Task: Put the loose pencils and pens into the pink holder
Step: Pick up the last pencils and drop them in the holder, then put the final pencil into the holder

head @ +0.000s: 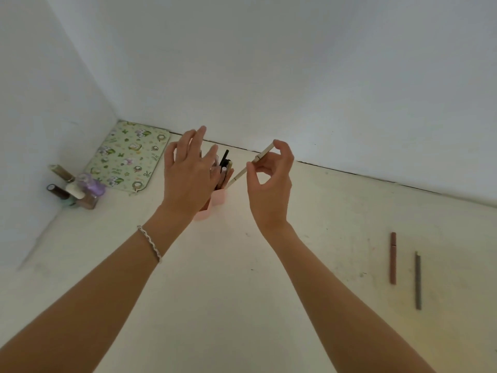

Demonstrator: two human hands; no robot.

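Two bare arms reach over a pale bench. The right hand (270, 179) makes a light fingertip grip on a slim cream pen (251, 165), tilted with its lower tip just at the rim of the pink holder (213, 201), which stands just left of that grip and already holds several dark and pale pens. The left hand (188, 173) hovers with fingers spread over the holder's near side, gripping nothing. With so loose a pinch, the pen could catch the crowded pens and slide out onto the bench. Well right of the grip lie a brownish-pink pen (393, 258) and a grey pencil (417, 280).
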